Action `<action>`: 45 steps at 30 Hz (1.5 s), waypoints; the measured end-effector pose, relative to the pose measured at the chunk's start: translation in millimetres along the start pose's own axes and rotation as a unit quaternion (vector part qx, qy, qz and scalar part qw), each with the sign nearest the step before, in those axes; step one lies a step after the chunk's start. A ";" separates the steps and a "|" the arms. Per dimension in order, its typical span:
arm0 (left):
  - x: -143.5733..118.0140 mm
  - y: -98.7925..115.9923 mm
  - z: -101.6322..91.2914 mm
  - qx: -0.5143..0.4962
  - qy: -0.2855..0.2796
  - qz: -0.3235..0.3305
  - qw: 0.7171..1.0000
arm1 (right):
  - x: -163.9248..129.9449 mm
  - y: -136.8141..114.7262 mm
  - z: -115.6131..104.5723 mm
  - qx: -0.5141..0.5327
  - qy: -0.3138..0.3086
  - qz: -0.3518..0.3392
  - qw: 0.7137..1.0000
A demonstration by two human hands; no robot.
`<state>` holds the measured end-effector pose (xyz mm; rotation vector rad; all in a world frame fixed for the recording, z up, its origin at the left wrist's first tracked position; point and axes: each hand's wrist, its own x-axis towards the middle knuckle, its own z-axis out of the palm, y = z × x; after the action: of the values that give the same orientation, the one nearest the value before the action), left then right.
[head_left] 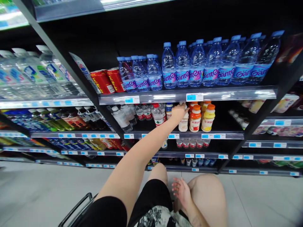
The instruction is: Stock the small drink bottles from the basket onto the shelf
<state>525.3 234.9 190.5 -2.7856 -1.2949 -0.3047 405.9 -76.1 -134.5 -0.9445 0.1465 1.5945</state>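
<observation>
A shop aisle with black shelving and a pale tiled floor [35,189]; the upper shelf [187,94] carries a row of blue-capped water bottles [196,66] beside red cans [109,80]; on the middle shelf [184,135] stand small drink bottles, one white [183,123], one with an orange cap [195,119], one yellow [208,119]; the left hand [179,112] reaches out and closes over the top of the white bottle; the right hand [182,190] rests loosely spread against a bare knee; a black handle [75,208] shows low down.
</observation>
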 end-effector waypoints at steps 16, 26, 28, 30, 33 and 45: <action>-10.3 3.7 -9.6 0.015 0.059 0.048 0.997 | 3.7 -0.4 -0.7 0.050 -0.010 -0.012 0.999; -14.6 48.4 16.7 0.003 0.089 0.165 0.982 | 2.2 1.2 -3.0 0.033 -0.018 -0.016 0.999; -11.6 52.4 22.1 0.004 0.087 0.152 0.984 | 2.2 0.6 -3.9 0.036 -0.015 -0.023 0.999; -9.9 54.4 24.5 0.000 0.092 0.147 0.985 | 3.6 0.2 -5.0 0.035 -0.010 -0.025 0.999; -8.2 53.4 26.4 -0.007 0.092 0.150 0.984 | 8.0 1.0 -6.9 0.028 -0.004 -0.020 0.999; -78.0 60.2 20.3 0.007 0.112 0.258 0.959 | 14.1 9.5 -18.7 -0.006 0.011 -0.025 1.000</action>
<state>525.2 140.0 157.0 -2.8361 -0.4923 -0.5478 407.3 -78.5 -159.6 -0.9692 0.1278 1.5401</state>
